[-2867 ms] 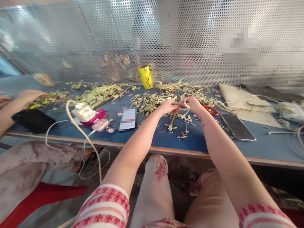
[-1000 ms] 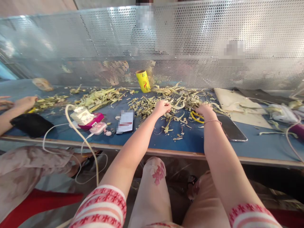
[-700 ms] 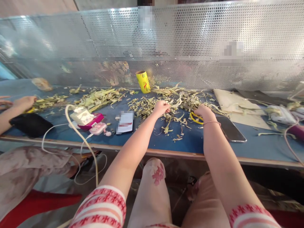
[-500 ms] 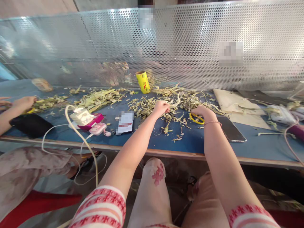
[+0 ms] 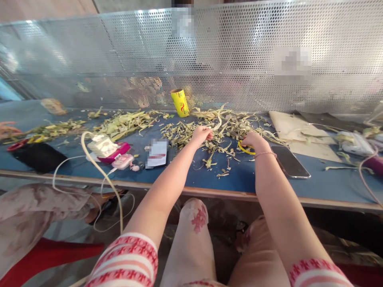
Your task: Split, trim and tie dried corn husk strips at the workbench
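My left hand (image 5: 202, 136) is closed, fingers pinched together at the near side of a heap of dry, yellow-green plant strips (image 5: 182, 133). A pale curled strip (image 5: 220, 121) rises from its fingertips. To the right, my right hand (image 5: 255, 140) is curled around scissors with a yellow loop handle (image 5: 245, 148); their blades are hidden among the strips. Loose trimmings (image 5: 224, 173) lie on the blue tabletop (image 5: 206, 175) below the hands. Just beyond the heap, a yellow cardboard tube (image 5: 180, 103) stands slightly tilted.
A dark phone (image 5: 289, 162) lies beside my right wrist, a lit phone (image 5: 157, 154) left of my left forearm. Further left are a power strip with cable (image 5: 103, 147), a black pouch (image 5: 37, 156) and another person's hand (image 5: 8, 130). Perforated metal sheet (image 5: 239, 59) stands behind; cardboard (image 5: 299, 129) lies right.
My hands have barely moved, the right one slightly left with the scissors. The pale strip at my left fingertips has shifted. The other person's hand at far left has drawn back.
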### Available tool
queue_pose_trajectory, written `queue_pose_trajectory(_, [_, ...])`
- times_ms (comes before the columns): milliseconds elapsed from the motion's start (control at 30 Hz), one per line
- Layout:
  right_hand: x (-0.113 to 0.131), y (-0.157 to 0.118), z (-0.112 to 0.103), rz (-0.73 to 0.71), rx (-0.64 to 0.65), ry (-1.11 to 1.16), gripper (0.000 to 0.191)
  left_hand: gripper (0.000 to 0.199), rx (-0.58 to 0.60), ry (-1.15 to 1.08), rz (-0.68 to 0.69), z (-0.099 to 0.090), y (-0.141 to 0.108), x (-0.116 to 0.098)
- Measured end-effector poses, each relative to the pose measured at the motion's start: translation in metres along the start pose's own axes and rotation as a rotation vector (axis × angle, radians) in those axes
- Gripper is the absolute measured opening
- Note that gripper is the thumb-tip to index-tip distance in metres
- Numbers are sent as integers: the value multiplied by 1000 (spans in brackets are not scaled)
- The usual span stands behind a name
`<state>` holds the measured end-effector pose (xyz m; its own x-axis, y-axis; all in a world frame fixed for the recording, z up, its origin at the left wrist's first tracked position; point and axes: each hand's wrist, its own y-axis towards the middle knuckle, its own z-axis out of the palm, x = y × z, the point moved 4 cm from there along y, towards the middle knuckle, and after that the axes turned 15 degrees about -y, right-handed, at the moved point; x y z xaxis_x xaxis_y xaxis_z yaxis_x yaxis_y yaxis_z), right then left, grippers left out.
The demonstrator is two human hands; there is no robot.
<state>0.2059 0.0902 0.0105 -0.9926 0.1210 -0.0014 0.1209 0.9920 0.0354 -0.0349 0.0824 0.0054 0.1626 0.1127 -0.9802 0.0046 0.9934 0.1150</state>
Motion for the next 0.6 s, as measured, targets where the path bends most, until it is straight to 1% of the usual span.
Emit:
queue_pose_trajectory(67, [3,-3,-3,20,94,-45,52,19,-13,-63,-3,-2,2,2])
queue_pose_trajectory(100, [5,-4,-6,18,122,-55,49,19,-19,-90,-6,-3,3,3])
queue_pose_trajectory(167, [8,-7,-11,12,123,-50,48,17,-33,-137,-8,-4,3,3])
queue_pose_trajectory(200, [9,-9,-14,27,112,-51,51,16,-40,-159,-8,-4,3,3])
queue_pose_trajectory(300, [9,-15,-23,83,7,-42,64,17,-67,-211,-23,-4,1,1])
queue_pose_trajectory(367, [11,-20,-28,82,-95,7,63,19,-84,-241,-40,-3,0,-1])
queue_pose_trajectory(467, [15,-26,-33,33,-203,90,57,22,-103,-279,-57,-1,-2,-3])
queue_pose_trajectory(600, [25,-29,-34,-82,-256,140,57,23,-117,-335,-68,-3,0,-1])
